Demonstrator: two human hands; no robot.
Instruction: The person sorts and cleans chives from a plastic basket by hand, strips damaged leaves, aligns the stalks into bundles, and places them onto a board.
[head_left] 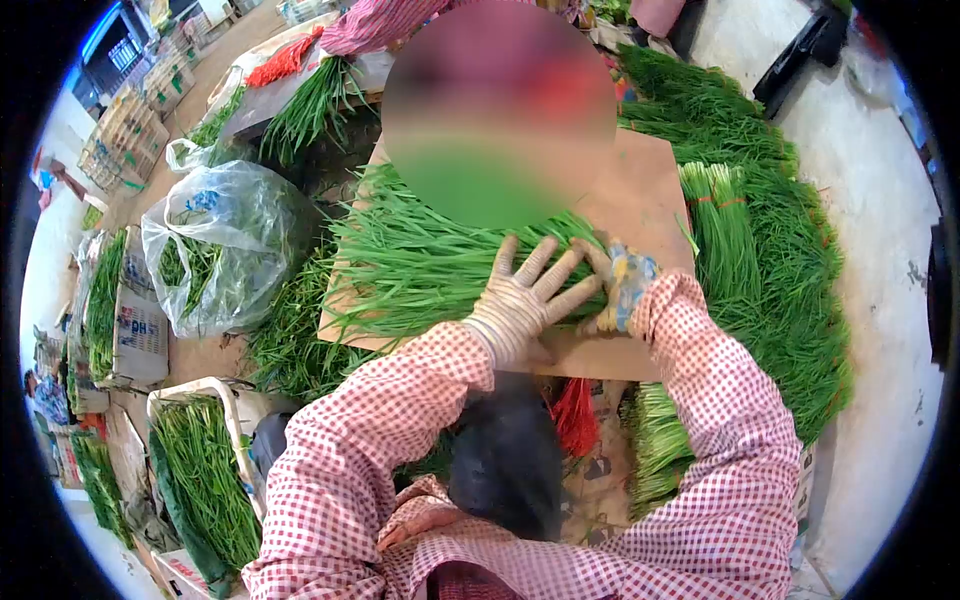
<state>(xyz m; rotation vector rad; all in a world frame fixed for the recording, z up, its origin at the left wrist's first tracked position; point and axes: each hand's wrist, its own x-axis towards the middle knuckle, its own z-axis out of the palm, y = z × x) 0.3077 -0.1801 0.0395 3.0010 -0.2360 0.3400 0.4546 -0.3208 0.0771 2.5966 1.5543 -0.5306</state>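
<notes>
Long green leafy stalks (430,265) lie in a loose pile across a brown board (640,190). My left hand (525,295), in a striped cream glove, rests on the pile with its fingers spread. Close beside it, at the pile's right end, is my right hand (618,285) in a patterned blue and yellow glove. Its fingers are bent against the stalk ends, and what they may hold is hidden. A blurred patch covers the far side of the board.
Bundled greens (720,230) are heaped along the right wall. At left are a clear plastic bag (225,240) of greens and a white-rimmed basket (205,385). Red ties (575,415) hang below the board. Another person's sleeve (375,22) shows at the top.
</notes>
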